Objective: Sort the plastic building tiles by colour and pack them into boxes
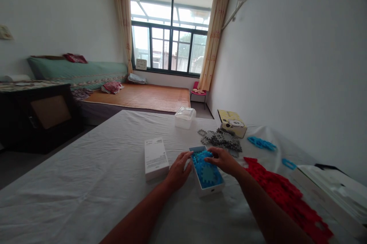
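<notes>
An uncovered white box (208, 191) sits on the cloth, filled with blue gear-shaped plastic pieces (208, 174). My left hand (180, 167) holds the box at its left edge, fingertips at the rim and thumb against the side wall. From the right, my right hand (223, 159) reaches over the rim, its fingers closed on a blue plastic piece (208, 158) near the far end of the box. Its fingertips partly hide that piece. Left of my left hand lies a white box lid (155, 156) with small print on top.
Grey plastic pieces (226, 140) are heaped behind the box, near a yellow carton (232, 121) and a clear container (185, 117). Linked red pieces (275, 183) spread along the right, below blue pieces (261, 143). White packaging (332, 186) occupies the right edge. White cloth (94, 175) covers the surface.
</notes>
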Available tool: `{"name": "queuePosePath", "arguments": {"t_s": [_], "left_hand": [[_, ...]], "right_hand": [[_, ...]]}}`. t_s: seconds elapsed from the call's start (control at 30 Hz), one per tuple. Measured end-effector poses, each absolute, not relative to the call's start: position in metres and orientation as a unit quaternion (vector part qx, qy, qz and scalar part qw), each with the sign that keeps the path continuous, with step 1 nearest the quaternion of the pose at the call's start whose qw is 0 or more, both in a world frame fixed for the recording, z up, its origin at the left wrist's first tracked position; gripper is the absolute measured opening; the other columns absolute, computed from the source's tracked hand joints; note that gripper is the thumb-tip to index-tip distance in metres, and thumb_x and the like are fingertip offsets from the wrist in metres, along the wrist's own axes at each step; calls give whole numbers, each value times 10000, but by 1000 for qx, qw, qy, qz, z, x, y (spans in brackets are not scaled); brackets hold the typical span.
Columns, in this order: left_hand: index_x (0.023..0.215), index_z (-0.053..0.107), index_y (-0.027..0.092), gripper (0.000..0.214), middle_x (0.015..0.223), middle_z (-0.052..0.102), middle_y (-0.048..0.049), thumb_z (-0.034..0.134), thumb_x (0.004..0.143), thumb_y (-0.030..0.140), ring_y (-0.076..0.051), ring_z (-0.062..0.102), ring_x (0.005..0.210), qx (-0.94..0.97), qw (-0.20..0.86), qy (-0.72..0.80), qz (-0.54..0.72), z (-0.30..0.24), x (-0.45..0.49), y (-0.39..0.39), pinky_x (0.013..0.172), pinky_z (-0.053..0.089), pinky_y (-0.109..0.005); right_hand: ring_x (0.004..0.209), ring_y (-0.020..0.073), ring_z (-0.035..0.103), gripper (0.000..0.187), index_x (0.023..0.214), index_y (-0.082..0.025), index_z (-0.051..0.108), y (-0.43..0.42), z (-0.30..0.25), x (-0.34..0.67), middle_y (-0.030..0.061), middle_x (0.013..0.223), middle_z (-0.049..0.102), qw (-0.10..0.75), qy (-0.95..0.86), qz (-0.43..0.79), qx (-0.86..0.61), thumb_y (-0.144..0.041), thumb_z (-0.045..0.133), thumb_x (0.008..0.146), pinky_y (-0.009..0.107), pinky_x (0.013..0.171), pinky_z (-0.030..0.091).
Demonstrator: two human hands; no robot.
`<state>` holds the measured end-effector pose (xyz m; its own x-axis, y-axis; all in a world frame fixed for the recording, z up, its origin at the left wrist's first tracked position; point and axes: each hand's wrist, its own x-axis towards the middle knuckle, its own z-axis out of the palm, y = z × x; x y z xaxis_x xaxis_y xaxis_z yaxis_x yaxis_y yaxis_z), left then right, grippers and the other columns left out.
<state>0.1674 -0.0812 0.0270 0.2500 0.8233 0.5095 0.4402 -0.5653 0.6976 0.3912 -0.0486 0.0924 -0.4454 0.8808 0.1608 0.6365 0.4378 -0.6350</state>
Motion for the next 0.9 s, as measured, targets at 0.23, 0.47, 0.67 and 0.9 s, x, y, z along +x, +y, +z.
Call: {"name": "queuePosePath", "arguments": {"t_s": [0.23, 0.47, 0.67, 0.9], "left_hand": [[1312, 435, 251, 416, 1247, 517, -92, 429, 897, 232, -204, 535, 1110, 763, 222, 406, 452, 26, 167, -81, 971, 450, -413], [1323, 409, 247, 428, 1224, 532, -93, 430, 896, 228, -194, 559, 1069, 755, 227, 412, 457, 25, 168, -81, 936, 475, -406], [1327, 401, 242, 431, 1230, 527, -93, 428, 897, 230, -190, 554, 1069, 758, 225, 412, 453, 26, 167, -82, 950, 466, -402], [1302, 458, 241, 407, 1287, 490, -95, 438, 896, 259, -216, 493, 1177, 771, 203, 420, 433, 25, 166, -81, 1037, 393, -420]], "right_hand": [[675, 154, 559, 393, 779, -154, 694, -9, 104, 375, 45, 737, 659, 206, -855, 158, -448, -447, 445, 861, 250, 643, 418], [797, 180, 596, 227, 911, -196, 709, -12, 101, 373, 72, 888, 662, 190, -874, 123, -431, -312, 537, 817, 279, 770, 431], [827, 171, 598, 309, 1117, -176, 600, -38, 98, 378, 93, 1048, 638, 232, -853, 117, -453, -279, 516, 838, 310, 800, 452], [839, 179, 597, 242, 985, -238, 625, -82, 94, 390, 37, 969, 634, 178, -863, 144, -450, -357, 628, 774, 303, 757, 455]]}}
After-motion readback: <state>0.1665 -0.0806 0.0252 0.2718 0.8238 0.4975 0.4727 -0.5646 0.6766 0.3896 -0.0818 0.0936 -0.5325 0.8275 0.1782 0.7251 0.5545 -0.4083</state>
